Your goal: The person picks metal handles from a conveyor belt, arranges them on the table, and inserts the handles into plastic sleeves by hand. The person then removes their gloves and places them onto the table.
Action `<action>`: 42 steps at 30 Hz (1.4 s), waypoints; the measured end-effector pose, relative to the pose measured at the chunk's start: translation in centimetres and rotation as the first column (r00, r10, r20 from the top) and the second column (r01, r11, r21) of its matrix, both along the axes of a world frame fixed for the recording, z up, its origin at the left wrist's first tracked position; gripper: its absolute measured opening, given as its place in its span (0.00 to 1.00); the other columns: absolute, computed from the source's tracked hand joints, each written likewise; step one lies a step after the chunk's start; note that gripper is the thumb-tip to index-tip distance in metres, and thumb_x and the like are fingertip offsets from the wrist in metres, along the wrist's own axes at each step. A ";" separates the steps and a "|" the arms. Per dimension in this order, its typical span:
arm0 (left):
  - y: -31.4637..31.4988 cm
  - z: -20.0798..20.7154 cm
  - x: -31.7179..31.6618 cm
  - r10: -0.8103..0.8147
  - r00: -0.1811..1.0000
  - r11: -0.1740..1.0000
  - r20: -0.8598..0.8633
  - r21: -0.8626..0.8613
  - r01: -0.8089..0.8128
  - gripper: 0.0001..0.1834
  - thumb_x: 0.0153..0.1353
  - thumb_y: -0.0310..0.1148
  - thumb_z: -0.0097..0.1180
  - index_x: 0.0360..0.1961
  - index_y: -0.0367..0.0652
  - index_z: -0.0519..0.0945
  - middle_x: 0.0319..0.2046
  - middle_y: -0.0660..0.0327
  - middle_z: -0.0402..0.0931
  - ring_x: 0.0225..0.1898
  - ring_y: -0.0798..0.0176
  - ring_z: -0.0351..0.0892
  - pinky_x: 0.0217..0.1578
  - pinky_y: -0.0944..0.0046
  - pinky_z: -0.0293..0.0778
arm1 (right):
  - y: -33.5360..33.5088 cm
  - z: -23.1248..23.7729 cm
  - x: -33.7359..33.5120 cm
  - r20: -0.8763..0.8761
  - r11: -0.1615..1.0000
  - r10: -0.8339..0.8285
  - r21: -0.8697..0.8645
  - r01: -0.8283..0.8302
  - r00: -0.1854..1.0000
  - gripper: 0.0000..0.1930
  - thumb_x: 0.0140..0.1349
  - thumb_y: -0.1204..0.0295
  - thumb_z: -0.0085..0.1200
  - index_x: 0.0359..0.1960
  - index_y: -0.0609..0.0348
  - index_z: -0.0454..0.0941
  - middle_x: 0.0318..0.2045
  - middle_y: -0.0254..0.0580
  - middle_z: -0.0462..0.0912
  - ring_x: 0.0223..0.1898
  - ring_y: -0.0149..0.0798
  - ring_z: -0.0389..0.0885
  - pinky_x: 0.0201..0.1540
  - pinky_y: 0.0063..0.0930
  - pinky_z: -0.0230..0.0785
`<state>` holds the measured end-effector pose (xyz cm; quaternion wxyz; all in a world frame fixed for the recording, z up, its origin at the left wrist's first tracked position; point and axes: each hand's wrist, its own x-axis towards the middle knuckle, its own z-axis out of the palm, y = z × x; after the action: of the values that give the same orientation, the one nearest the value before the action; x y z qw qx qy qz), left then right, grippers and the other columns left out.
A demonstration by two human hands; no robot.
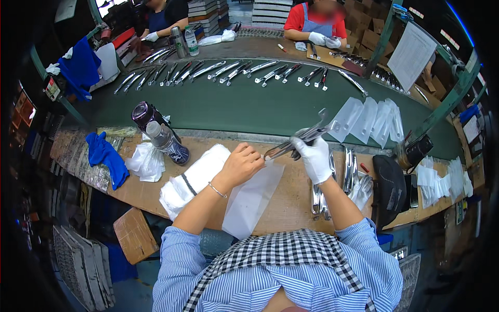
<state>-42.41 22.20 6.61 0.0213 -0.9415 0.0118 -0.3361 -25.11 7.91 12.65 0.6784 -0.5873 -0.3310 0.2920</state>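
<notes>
In my right hand (312,156), gloved in white, is a long shiny metal handle-like part (283,148), tilted with its lower end toward my left hand. The bare fingers of my left hand (241,165) are curled together close to that end; what they pinch, if anything, is hidden. A translucent plastic sleeve (254,200) lies on the table below, its top near my left fingertips. Under my left forearm rests a stack of white sheets (179,187) with a dark band across it. More shiny metal parts (349,169) lie beside my right forearm.
A green conveyor belt (223,112) crosses ahead, carrying a row of metal parts (208,70) and several plastic sleeves (369,119). Bottles (174,148) stand at left near a blue cloth (106,158). A black pouch (390,187) lies at right. Two people (317,26) work across the belt.
</notes>
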 end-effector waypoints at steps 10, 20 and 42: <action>-2.3 2.2 -1.1 -0.062 0.984 0.968 0.168 -0.229 0.100 0.08 0.47 0.29 0.67 0.30 0.44 0.82 0.34 0.63 0.78 0.36 0.60 0.76 0.40 0.60 0.70 | 0.8 -1.0 -0.5 0.222 0.944 0.215 -0.298 -0.143 0.951 0.19 0.58 0.57 0.59 0.33 0.65 0.79 0.26 0.41 0.82 0.27 0.32 0.80 0.35 0.28 0.72; -3.2 7.5 -2.4 -0.322 0.944 0.580 0.067 -0.774 0.253 0.03 0.57 0.26 0.60 0.32 0.39 0.80 0.31 0.61 0.78 0.30 0.64 0.75 0.29 0.68 0.71 | -0.5 -2.5 -1.7 0.035 0.935 0.352 0.038 -0.353 0.935 0.21 0.67 0.58 0.48 0.49 0.65 0.78 0.42 0.42 0.82 0.45 0.33 0.78 0.54 0.29 0.66; -2.0 12.2 -1.3 -0.353 0.905 0.680 0.238 -0.598 0.423 0.03 0.55 0.26 0.61 0.29 0.39 0.79 0.28 0.59 0.75 0.34 0.57 0.74 0.34 0.62 0.71 | -1.4 -0.7 -4.9 -0.002 0.872 0.479 -0.111 -0.476 0.878 0.22 0.58 0.69 0.62 0.53 0.63 0.74 0.44 0.38 0.80 0.46 0.31 0.77 0.51 0.27 0.70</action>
<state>-43.76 20.24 18.78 -0.3702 -0.8490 0.0955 -0.3647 -29.96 6.51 11.94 0.5483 -0.5269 -0.4580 0.4604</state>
